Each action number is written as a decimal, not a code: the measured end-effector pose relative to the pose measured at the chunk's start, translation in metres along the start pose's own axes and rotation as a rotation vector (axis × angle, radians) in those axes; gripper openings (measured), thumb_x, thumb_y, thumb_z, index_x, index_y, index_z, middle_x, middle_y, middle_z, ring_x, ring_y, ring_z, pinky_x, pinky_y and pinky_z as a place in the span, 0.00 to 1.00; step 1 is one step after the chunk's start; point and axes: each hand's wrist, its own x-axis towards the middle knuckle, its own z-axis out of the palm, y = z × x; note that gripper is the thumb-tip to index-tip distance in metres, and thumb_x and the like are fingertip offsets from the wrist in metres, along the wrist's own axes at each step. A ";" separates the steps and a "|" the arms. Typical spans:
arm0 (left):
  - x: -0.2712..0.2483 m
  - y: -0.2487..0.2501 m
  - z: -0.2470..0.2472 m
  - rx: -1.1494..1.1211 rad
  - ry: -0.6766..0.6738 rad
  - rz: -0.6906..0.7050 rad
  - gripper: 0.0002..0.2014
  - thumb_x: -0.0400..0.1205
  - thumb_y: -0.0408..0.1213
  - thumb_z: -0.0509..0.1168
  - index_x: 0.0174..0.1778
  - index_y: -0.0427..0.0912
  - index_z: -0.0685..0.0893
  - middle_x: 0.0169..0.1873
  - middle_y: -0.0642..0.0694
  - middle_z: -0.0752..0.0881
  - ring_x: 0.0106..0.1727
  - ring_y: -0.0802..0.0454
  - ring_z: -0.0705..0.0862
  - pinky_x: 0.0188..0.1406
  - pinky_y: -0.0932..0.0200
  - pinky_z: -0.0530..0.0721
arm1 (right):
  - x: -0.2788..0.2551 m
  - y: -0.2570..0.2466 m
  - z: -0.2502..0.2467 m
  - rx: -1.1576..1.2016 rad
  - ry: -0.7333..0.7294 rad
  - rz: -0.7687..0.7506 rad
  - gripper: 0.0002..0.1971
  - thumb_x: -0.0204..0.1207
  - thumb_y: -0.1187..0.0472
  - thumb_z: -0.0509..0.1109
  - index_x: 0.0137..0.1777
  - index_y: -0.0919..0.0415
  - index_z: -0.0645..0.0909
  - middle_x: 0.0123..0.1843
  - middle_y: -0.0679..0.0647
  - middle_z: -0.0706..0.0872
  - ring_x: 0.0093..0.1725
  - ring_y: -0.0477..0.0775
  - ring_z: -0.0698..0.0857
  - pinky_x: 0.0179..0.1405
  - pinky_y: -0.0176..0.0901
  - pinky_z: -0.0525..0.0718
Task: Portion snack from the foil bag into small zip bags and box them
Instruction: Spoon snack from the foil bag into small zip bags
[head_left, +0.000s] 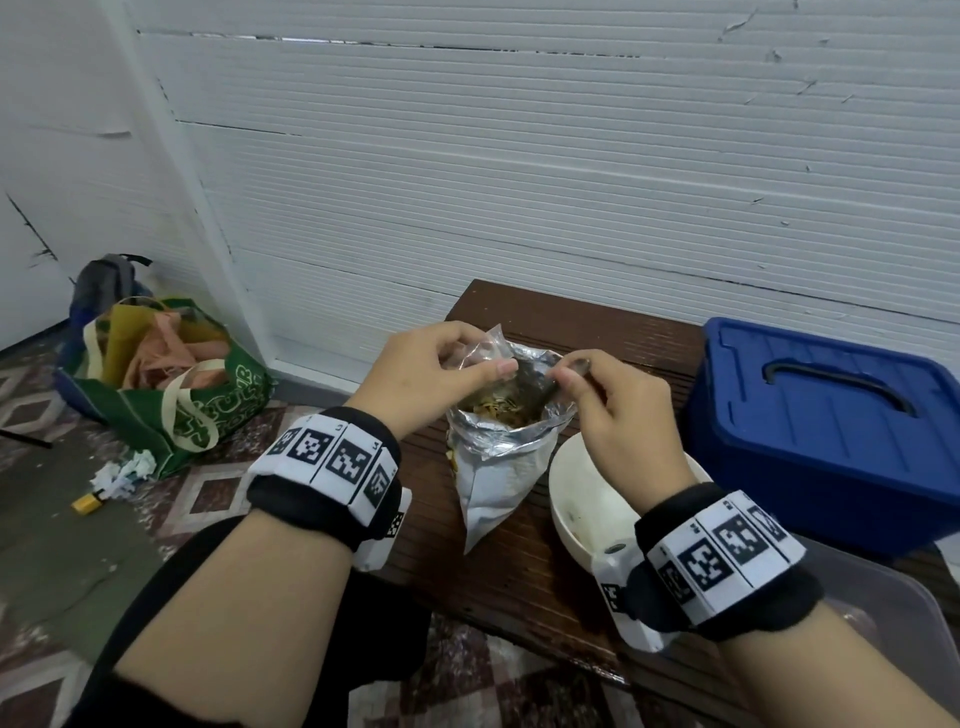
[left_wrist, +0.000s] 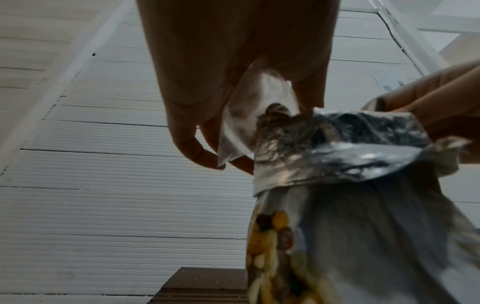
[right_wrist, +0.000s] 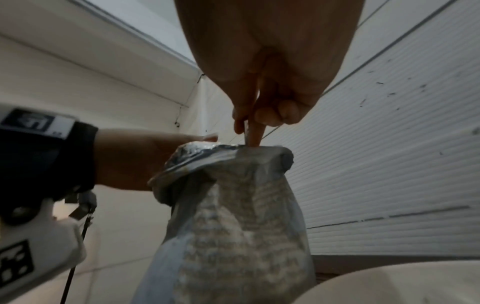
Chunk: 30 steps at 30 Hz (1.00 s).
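One blue box (head_left: 826, 431) with its lid on sits on the desk (head_left: 519, 571). One foil bag (head_left: 506, 447) stands open beside one white bowl (head_left: 582, 499), with snack (head_left: 506, 408) inside. Two hands hover over it. The left hand (head_left: 421, 374) fingers pinch one small clear zip bag (head_left: 485, 351). The right hand (head_left: 618, 410) fingers pinch a spoon handle (head_left: 579, 366) dipped into the foil bag.

Green tote (head_left: 171, 395) (fabric-stuffed), grey backpack (head_left: 104, 283)
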 end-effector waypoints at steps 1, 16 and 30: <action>-0.001 0.001 0.000 -0.002 -0.003 0.001 0.09 0.73 0.55 0.74 0.44 0.63 0.81 0.43 0.59 0.86 0.45 0.68 0.81 0.37 0.83 0.73 | 0.000 0.000 -0.001 0.013 0.005 0.053 0.06 0.81 0.63 0.67 0.46 0.61 0.85 0.34 0.47 0.86 0.36 0.38 0.81 0.35 0.25 0.74; -0.001 0.000 -0.003 0.017 -0.028 0.014 0.09 0.72 0.53 0.76 0.42 0.64 0.82 0.41 0.64 0.87 0.43 0.84 0.77 0.40 0.88 0.69 | 0.017 0.010 -0.023 0.250 0.323 0.556 0.10 0.80 0.61 0.64 0.41 0.50 0.83 0.28 0.49 0.88 0.37 0.47 0.80 0.46 0.50 0.80; 0.004 -0.001 0.003 0.211 -0.092 0.013 0.27 0.61 0.66 0.76 0.54 0.60 0.87 0.47 0.67 0.85 0.58 0.62 0.83 0.68 0.48 0.77 | 0.029 0.007 -0.039 0.331 0.350 0.566 0.08 0.79 0.59 0.65 0.40 0.54 0.83 0.25 0.42 0.88 0.42 0.52 0.84 0.56 0.56 0.82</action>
